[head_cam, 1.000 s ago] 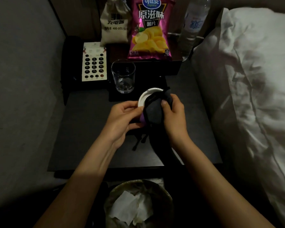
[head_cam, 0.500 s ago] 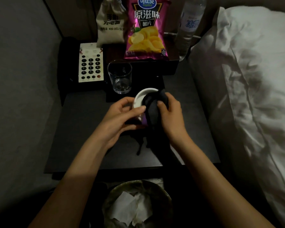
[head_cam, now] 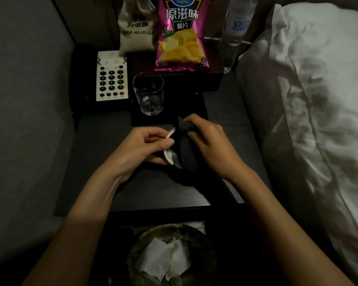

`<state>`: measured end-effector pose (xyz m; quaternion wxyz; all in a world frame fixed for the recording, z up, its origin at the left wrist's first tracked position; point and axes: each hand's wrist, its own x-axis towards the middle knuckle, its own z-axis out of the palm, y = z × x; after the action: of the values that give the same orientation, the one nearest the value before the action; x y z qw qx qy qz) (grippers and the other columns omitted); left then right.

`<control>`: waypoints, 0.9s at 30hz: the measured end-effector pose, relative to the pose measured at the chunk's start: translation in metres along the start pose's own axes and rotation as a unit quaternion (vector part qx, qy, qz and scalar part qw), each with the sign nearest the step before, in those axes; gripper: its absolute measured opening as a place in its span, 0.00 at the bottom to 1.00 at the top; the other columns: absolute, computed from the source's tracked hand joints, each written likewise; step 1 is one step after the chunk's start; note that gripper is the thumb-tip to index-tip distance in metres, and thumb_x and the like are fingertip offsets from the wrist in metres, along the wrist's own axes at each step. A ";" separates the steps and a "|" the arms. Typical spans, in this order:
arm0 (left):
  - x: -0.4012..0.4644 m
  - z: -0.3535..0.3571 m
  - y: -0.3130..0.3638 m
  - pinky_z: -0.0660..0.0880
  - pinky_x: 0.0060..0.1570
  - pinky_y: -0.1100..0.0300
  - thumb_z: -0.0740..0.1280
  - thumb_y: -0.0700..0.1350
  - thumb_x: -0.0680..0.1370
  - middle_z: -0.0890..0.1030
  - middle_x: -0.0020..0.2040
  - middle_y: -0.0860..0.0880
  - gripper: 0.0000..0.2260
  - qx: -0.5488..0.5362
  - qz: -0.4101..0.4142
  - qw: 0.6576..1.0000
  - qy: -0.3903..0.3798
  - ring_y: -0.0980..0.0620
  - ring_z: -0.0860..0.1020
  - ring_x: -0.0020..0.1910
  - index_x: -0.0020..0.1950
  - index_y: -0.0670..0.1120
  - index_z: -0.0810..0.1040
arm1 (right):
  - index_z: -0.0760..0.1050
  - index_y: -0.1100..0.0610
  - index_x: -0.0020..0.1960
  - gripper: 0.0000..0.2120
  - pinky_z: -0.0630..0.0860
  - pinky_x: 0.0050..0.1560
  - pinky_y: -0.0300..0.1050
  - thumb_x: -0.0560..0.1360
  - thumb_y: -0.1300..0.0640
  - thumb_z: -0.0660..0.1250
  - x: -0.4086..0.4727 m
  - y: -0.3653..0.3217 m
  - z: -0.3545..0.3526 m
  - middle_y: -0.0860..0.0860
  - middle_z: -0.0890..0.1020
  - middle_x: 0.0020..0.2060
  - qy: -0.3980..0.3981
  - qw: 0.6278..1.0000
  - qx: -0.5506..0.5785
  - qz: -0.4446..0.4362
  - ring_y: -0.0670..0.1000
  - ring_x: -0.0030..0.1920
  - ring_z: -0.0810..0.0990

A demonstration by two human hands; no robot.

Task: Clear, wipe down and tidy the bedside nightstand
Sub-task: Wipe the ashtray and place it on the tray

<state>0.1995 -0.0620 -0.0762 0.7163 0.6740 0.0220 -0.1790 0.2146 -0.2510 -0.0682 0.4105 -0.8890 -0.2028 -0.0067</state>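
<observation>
Above nightstand (head_cam: 103, 162) | left hand (head_cam: 141, 149) fingers grip white dish (head_cam: 170, 156) | right hand (head_cam: 211, 145) clutches dark cloth (head_cam: 186, 149) | glass (head_cam: 149, 96) behind

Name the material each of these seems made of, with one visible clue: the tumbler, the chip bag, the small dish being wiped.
Tumbler: clear glass, since the dark surface shows through it and its thick base glints.
Chip bag: glossy plastic or foil film, with shiny creases and printed colour.
Small dish: probably glazed white ceramic, smooth and opaque; it could be plastic, as the dark cloth hides most of it.

Left hand (head_cam: 142, 146) and right hand (head_cam: 209, 145) close together, fingers curled.
</observation>
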 end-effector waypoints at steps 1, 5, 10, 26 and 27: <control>0.000 0.001 0.000 0.81 0.39 0.58 0.71 0.45 0.69 0.82 0.44 0.43 0.15 -0.018 0.001 1.000 0.001 0.50 0.82 0.43 0.52 0.38 0.80 | 0.74 0.58 0.53 0.05 0.74 0.44 0.46 0.79 0.63 0.62 0.001 0.001 -0.001 0.47 0.79 0.41 0.015 1.000 0.022 0.009 0.46 0.44 0.79; 0.001 0.005 -0.001 0.81 0.40 0.58 0.70 0.44 0.70 0.84 0.45 0.43 0.13 -0.087 0.016 0.996 0.007 0.49 0.83 0.45 0.52 0.41 0.80 | 0.74 0.60 0.50 0.05 0.69 0.40 0.35 0.80 0.65 0.60 0.004 0.000 0.001 0.44 0.76 0.36 0.090 0.990 0.098 0.057 0.39 0.38 0.74; 0.003 0.018 -0.006 0.80 0.40 0.61 0.70 0.44 0.71 0.84 0.43 0.47 0.12 -0.156 0.039 0.987 0.030 0.54 0.83 0.41 0.52 0.42 0.79 | 0.73 0.62 0.50 0.06 0.71 0.44 0.43 0.81 0.66 0.57 0.004 -0.004 0.018 0.48 0.76 0.38 0.196 0.947 0.212 0.141 0.44 0.40 0.74; 0.004 0.016 -0.007 0.81 0.50 0.50 0.72 0.47 0.70 0.83 0.52 0.41 0.17 -0.044 0.018 0.999 0.017 0.47 0.82 0.50 0.56 0.42 0.80 | 0.73 0.58 0.49 0.06 0.72 0.43 0.44 0.80 0.65 0.59 0.004 0.001 -0.005 0.48 0.78 0.37 0.134 0.983 0.084 0.089 0.47 0.41 0.77; 0.004 0.014 -0.006 0.81 0.50 0.50 0.72 0.47 0.71 0.83 0.50 0.42 0.16 -0.040 0.018 0.999 0.015 0.48 0.83 0.49 0.55 0.43 0.81 | 0.74 0.59 0.50 0.05 0.73 0.43 0.46 0.80 0.65 0.60 0.003 0.002 -0.008 0.50 0.79 0.38 0.113 0.990 0.052 0.066 0.49 0.41 0.78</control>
<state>0.1984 -0.0766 -0.0814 0.7456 0.6475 0.0278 -0.1551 0.2194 -0.2575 -0.0637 0.4762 -0.8714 -0.0959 -0.0691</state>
